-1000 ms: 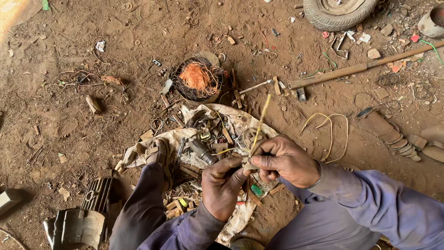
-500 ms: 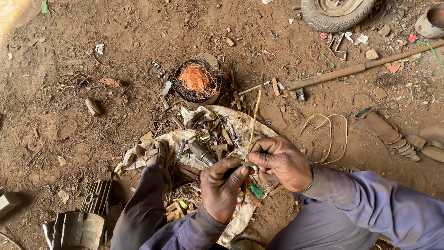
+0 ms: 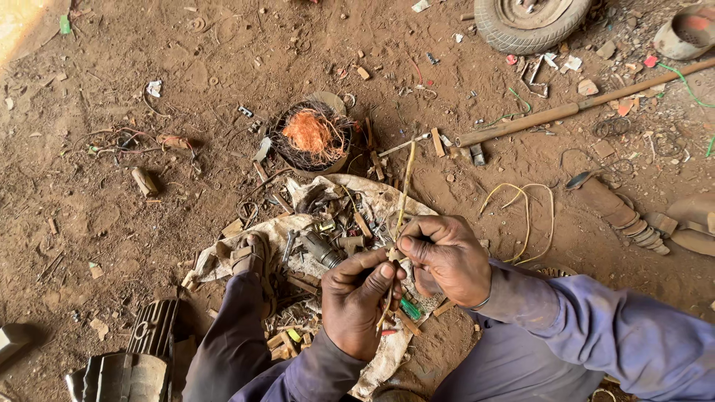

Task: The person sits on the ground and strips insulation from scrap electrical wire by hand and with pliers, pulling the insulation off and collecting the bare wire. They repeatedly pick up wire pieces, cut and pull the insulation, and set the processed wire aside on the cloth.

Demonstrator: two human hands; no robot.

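My left hand and my right hand meet over a dirty white cloth spread on the dirt. Both pinch the same thin yellowish wire, which rises straight up from my fingers toward the far side. The right thumb and forefinger grip it near the top of the left fist. Under my hands the cloth carries scrap metal parts, bolts and small wood bits. My foot in a sandal rests on the cloth's left edge.
A round basket of orange copper wire sits beyond the cloth. A long wooden handle lies to the right, a small tyre at the top, a looped yellow wire right of my hands, a finned motor housing lower left.
My hands have shifted slightly left and closer together on the wire; the wire's free end stands more upright. Nothing else has moved.
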